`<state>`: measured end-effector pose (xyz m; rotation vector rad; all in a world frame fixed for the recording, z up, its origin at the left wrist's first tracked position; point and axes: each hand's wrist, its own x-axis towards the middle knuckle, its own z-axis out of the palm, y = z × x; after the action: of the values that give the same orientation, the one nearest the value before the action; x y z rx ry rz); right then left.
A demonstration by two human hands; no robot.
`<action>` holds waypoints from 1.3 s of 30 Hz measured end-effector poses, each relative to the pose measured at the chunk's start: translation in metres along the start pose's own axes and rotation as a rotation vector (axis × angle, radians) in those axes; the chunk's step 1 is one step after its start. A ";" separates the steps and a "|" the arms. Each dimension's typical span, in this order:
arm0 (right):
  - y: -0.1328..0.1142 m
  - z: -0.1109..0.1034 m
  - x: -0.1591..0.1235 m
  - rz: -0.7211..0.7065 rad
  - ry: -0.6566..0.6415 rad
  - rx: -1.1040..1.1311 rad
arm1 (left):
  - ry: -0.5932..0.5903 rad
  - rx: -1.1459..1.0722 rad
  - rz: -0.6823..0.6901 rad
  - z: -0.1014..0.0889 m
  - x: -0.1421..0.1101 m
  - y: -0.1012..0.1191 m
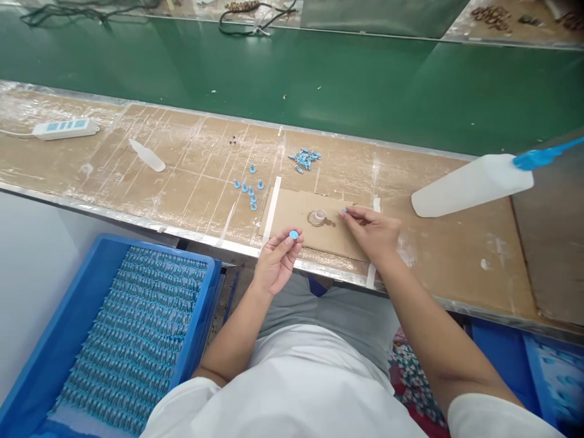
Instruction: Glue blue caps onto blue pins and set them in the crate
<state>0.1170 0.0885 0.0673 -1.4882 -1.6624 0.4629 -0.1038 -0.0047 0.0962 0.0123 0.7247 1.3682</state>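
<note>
Left hand (pixel 276 260), blue disc (pixel 294 234) — right hand (pixel 375 232), apparently blue bit (pixel 345 211)

Smooth plastic disc (pixel 293 234), matt cardboard sheet (pixel 292 208) (the worktop (pixel 196 164), by contrast, unevenly glossy)

Bright, even light seems to fall from above, throwing white glare across the plastic-covered bench (pixel 196 204) between nine and ten o'clock, laying a pale sheen on the green belt (pixel 255 67) at twelve and washing the folds of the white shirt (pixel 305 377) at six nearly flat. Shadows are soft on the bench top and deepen beneath its edge towards five o'clock. The wide lens bows straight edges and stretches the bottle (pixel 474 185) near three, while fine detail smears, leaving the blue disc (pixel 293 234) just below centre soft and the blue tray (pixel 533 371) at four blurred.
</note>
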 end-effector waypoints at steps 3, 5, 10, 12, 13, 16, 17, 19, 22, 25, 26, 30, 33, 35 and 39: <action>-0.001 0.000 -0.001 -0.058 0.000 -0.042 | 0.018 -0.001 0.004 0.001 -0.001 -0.003; -0.007 0.000 -0.001 -0.051 0.049 0.006 | 0.027 -0.002 0.011 0.002 -0.001 -0.004; -0.027 0.005 0.001 -0.084 0.161 0.120 | 0.021 -0.005 0.024 0.003 0.000 -0.005; -0.031 0.010 0.002 -0.169 0.150 0.123 | 0.017 -0.006 0.025 0.003 0.001 -0.005; -0.031 0.012 0.002 -0.216 0.141 0.119 | 0.014 -0.007 0.024 0.003 0.001 -0.005; -0.028 0.019 0.004 -0.326 0.107 0.092 | 0.005 -0.018 0.018 0.002 0.001 -0.005; -0.027 0.021 0.005 -0.353 0.093 0.087 | 0.001 -0.021 0.016 0.003 0.001 -0.005; -0.025 0.024 0.006 -0.394 0.063 0.090 | -0.006 -0.023 0.013 0.003 0.000 -0.005; -0.025 0.026 0.006 -0.456 0.044 0.124 | -0.003 -0.020 0.012 0.003 0.000 -0.005; -0.026 0.028 0.007 -0.502 0.062 0.145 | 0.006 -0.023 0.014 0.004 -0.001 -0.004; -0.027 0.028 0.007 -0.512 0.068 0.144 | 0.007 -0.025 0.013 0.004 -0.001 -0.004; -0.027 0.027 0.007 -0.543 0.083 0.127 | 0.005 -0.034 0.011 0.004 -0.001 -0.004; -0.026 0.027 0.007 -0.547 0.081 0.109 | 0.015 -0.038 0.009 0.004 -0.001 -0.004; -0.025 0.028 0.007 -0.539 0.072 0.099 | 0.019 -0.041 0.008 0.004 -0.001 -0.003; -0.021 0.030 0.007 -0.553 0.062 0.102 | 0.012 -0.047 0.009 0.004 -0.001 -0.004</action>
<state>0.0810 0.0979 0.0683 -0.9024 -1.8754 0.1898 -0.0988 -0.0048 0.0982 -0.0302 0.7033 1.3945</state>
